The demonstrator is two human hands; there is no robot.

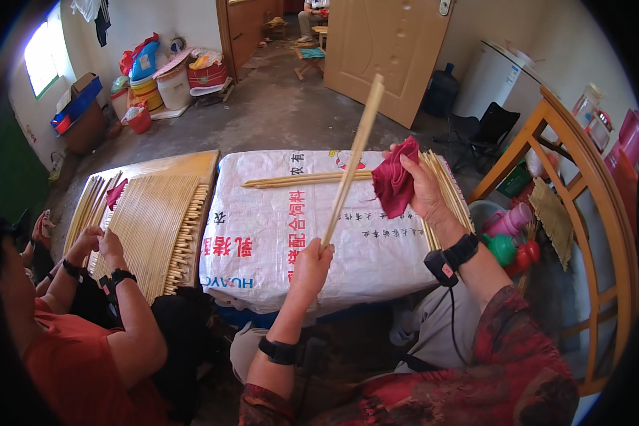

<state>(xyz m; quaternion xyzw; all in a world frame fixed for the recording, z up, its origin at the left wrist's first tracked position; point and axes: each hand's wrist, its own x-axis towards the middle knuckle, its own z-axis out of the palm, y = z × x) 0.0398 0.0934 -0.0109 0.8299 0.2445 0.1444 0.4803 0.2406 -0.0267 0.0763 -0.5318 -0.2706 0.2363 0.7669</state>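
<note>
In front of me, my left hand (311,273) is closed around the lower part of a pale, bamboo-like stick (358,149). The stick slants up and away to the right; it is blurred, and whether it is one or two pieces I cannot tell. My right hand (426,186) grips a crumpled dark red cloth (394,177), beside the stick and apart from it. A few similar sticks (305,179) lie crosswise on the white woven sack (263,234) covering the table. More sticks (444,177) lie along its right side, partly hidden by my right hand and forearm.
At left, a co-worker's hands (99,245) are over a board (206,167) bearing a mat of tightly laid sticks (153,220) and another red cloth (116,194). A wooden frame (547,106) stands close on my right, near plastic containers (504,248). Buckets (174,89) line the far wall.
</note>
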